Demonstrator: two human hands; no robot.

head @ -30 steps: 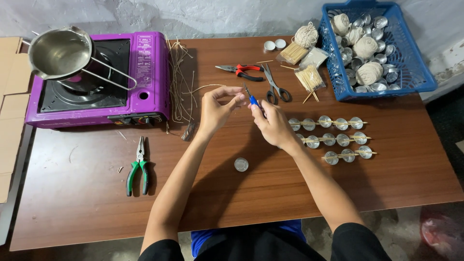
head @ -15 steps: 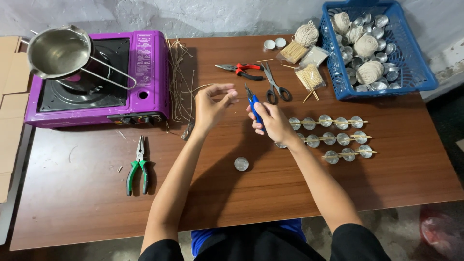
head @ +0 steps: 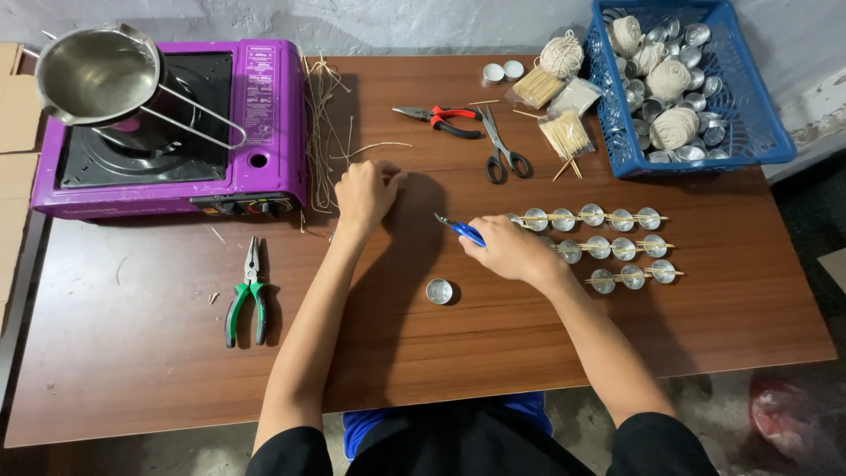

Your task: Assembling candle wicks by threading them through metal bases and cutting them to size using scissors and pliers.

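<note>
Metal cups: three rows of small tins (head: 592, 248) are lying on the wooden table (head: 159, 370), each row under a thin stick; one single tin (head: 439, 291) is standing apart near the front.
Pliers: two, green-handled (head: 247, 295) and red-handled (head: 436, 119); one pair of scissors (head: 502, 150).
Right hand (head: 511, 251): clenching a blue-handled tool (head: 460, 228), its long axis pointing up-left, just left of the tin rows.
Left hand (head: 363, 192): fingers pinching a wick string (head: 374, 148) beside the wick pile.
Blue basket (head: 775, 141): holding string balls and many tins.
Purple stove (head: 264, 115): carrying one steel pot (head: 92, 75).
</note>
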